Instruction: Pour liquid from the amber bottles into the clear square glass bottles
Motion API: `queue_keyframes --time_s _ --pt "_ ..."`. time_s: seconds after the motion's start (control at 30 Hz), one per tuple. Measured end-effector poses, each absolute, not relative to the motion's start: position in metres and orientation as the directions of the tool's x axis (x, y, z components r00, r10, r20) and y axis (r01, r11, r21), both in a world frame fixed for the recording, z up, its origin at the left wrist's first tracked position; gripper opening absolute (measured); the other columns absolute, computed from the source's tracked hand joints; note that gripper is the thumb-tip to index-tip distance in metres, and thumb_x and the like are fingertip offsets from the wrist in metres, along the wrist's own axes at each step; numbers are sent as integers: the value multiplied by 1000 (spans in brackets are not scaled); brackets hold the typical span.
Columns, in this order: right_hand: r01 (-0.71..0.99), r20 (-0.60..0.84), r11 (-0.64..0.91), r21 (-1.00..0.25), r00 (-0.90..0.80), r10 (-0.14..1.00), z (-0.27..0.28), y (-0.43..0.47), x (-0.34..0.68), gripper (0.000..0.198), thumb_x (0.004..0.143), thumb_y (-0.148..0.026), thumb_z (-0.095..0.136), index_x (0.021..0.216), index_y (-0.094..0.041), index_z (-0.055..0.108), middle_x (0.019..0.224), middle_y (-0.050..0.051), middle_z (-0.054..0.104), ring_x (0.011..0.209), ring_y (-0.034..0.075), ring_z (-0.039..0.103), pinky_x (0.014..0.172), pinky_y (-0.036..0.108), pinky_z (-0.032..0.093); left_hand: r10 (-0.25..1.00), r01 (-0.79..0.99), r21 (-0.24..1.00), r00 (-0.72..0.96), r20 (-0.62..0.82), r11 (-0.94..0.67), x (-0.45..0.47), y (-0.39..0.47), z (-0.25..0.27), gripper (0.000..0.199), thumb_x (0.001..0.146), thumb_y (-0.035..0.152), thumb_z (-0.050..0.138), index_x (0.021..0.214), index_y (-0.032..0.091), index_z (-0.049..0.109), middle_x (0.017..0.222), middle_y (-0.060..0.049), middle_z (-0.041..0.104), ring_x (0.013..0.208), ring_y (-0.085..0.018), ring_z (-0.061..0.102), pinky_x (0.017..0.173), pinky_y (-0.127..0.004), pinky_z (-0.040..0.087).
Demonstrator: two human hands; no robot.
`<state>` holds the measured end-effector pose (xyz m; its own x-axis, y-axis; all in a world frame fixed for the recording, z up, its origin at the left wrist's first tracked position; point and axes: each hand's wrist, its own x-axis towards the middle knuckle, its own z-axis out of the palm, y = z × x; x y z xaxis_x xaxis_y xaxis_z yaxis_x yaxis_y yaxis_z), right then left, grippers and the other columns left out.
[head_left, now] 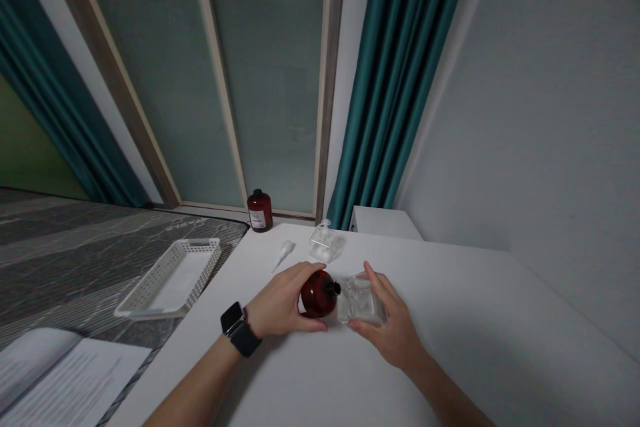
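My left hand (285,300), with a dark watch on its wrist, grips a brown bottle (318,295). The bottle lies tilted, its dark narrow neck pointing right. Just right of that neck, my right hand (387,323) holds a clear square-sided container (357,299) between thumb and fingers. The neck is close to the container; I cannot tell whether they touch. Beyond my hands, a clear glass bottle (323,243) sits on the white table (320,380). To its left lies a small white nozzle-like piece (285,252).
A second brown bottle (259,211) with a white label stands at the table's far left corner. On the dark patterned surface to the left are a white basket (200,280) and an open book (75,380). A white cabinet (385,221) stands behind the table, below a teal curtain (395,80).
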<state>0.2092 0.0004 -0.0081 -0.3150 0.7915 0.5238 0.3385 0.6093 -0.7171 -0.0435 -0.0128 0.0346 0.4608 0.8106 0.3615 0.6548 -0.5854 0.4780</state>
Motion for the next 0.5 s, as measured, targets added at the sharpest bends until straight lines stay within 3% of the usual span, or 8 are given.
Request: queue_keyframes --time_s 0.23,0.5 --pt "217 485 529 -820 -227 845 -14 0 207 74 67 -25 83 130 -28 45 129 11 59 117 30 61 100 48 50 818 670 468 462 343 -575 -39 -13 35 83 63 38 87 132 20 44 125 -13 62 111 -31 63 95 -45 52" --pt "165 591 631 -758 -236 771 -17 2 205 64 69 -25 83 119 -29 42 128 12 59 123 29 57 101 51 47 824 696 442 452 341 -565 -38 -15 39 81 65 36 86 131 20 43 122 -13 63 108 -31 63 94 -45 52"
